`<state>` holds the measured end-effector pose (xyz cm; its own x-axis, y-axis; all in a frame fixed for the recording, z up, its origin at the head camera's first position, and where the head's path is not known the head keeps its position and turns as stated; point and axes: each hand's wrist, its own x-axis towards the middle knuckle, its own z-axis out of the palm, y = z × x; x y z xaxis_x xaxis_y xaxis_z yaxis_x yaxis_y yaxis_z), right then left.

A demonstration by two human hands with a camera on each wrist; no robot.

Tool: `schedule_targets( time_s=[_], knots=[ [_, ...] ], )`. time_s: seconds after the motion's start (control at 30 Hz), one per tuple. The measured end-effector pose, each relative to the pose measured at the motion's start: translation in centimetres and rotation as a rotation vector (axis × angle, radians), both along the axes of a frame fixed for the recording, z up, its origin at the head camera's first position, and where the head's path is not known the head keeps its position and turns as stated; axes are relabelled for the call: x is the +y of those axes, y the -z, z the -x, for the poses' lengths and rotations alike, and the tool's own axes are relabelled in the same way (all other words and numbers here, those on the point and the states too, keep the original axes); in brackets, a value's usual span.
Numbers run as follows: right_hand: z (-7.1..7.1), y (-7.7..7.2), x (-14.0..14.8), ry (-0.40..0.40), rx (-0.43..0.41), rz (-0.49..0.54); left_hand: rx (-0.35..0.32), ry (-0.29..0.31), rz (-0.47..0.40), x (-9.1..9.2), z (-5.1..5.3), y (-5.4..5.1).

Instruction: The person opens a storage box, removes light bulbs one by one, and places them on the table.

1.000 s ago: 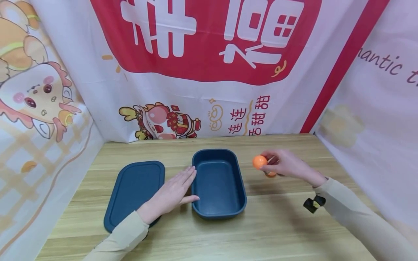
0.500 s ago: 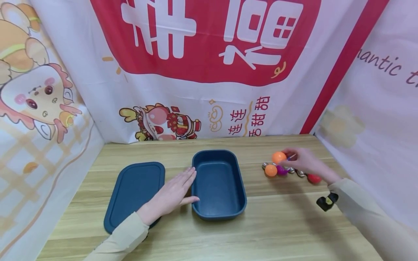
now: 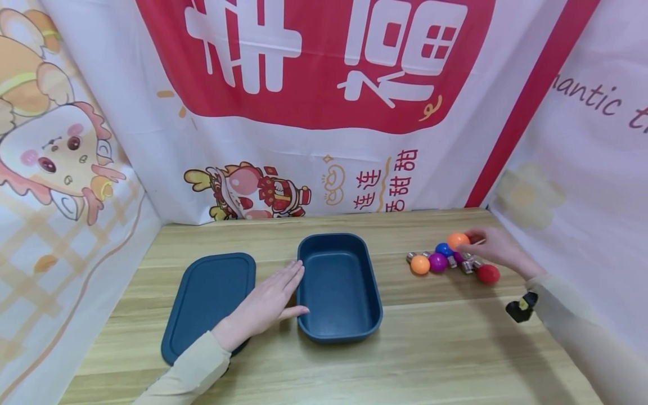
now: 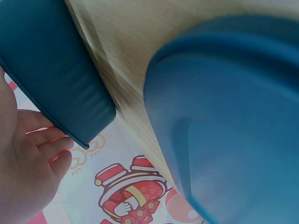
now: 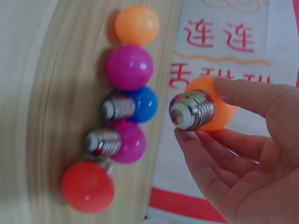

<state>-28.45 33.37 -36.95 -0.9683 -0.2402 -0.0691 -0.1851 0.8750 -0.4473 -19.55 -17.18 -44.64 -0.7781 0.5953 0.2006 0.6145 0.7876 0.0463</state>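
My right hand (image 3: pixel 493 246) pinches an orange light bulb (image 5: pixel 223 109) above the table, its metal screw base facing the right wrist camera. Below it lies a row of bulbs: another orange bulb (image 5: pixel 137 24), a purple bulb (image 5: pixel 130 67), a blue bulb (image 5: pixel 144 103), a second purple bulb (image 5: pixel 128 142) and a red bulb (image 5: pixel 88 187). With straight fingers, my left hand (image 3: pixel 265 301) rests against the left rim of a dark blue rectangular box (image 3: pixel 338 292). Nothing is seen inside the box. The left wrist view shows the fingers (image 4: pixel 53 142) touching its rim.
A dark blue lid (image 3: pixel 210 298) lies flat on the wooden table (image 3: pixel 405 360), left of the box and partly under my left forearm. Printed cloth (image 3: pixel 324 118) hangs behind the table and along both sides.
My right hand has moved to the right with the orange bulb, from near the box to above the far end of the row. The other bulbs have come into view. My left hand stays put.
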Motion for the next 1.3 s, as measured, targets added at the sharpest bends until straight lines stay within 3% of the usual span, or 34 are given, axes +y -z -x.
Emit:
schedule_targets(
  time_s=[0.53, 1.3],
  knots=[
    [0.4, 1.3, 5.1, 0.072, 0.015, -0.053, 0.025, 0.005, -0.011, -0.1, 0.0, 0.1],
    [0.1, 4.2, 10.1, 0.141, -0.098, -0.069, -0.009, -0.003, -0.019, 0.0, -0.1, 0.0]
  ],
)
